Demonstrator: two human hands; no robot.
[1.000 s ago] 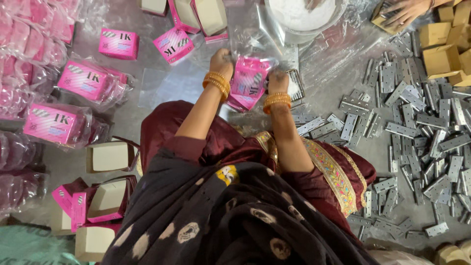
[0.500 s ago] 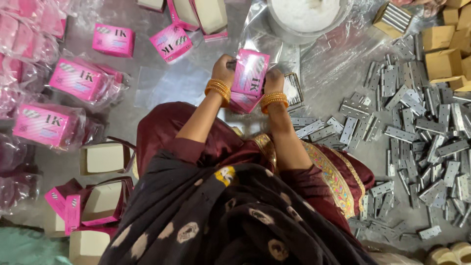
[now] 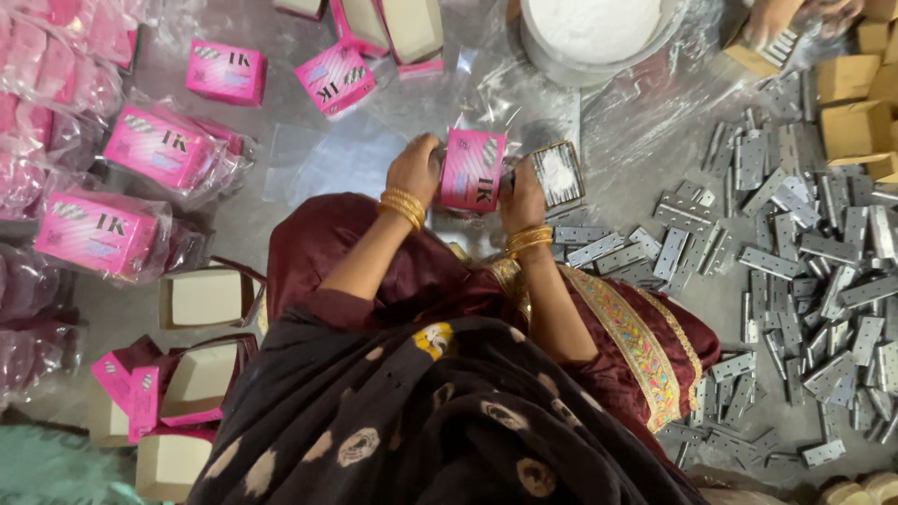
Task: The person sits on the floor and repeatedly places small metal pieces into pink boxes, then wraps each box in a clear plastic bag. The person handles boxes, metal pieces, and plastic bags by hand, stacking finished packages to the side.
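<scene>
Hands of the seated person met at the middle of the grey floor (image 3: 281, 243), in front of the knees. The left hand (image 3: 414, 168) was closed on the left edge of a small pink box (image 3: 473, 170), and the right hand (image 3: 524, 194) gripped its right edge, so the box was held upright between both palms, clear of the floor. Gold bangles (image 3: 402, 206) circled each wrist.

Just beside the right hand lay an open shallow box (image 3: 558, 173) with a pale lining. Beyond it, toward the right edge of the floor, a wide scatter of grey metal hinges (image 3: 795, 243) covered the surface, some overlapping. Plain brown cartons (image 3: 853, 131) stood at the upper right corner, where another person's hand (image 3: 776, 19) held a further carton. A round white tub (image 3: 594, 33) sat at the top edge on crumpled clear plastic sheet (image 3: 524, 93).

Closed pink boxes (image 3: 224, 71) lay near the upper left, several of them inside clear plastic bags (image 3: 140, 150). Along the left edge more bagged pink packs (image 3: 37, 84) were piled. Empty open boxes (image 3: 201, 299) with white interiors rested at the lower left, near the dark red garment (image 3: 327, 243) and the black patterned shawl (image 3: 421, 421) worn by the person.
</scene>
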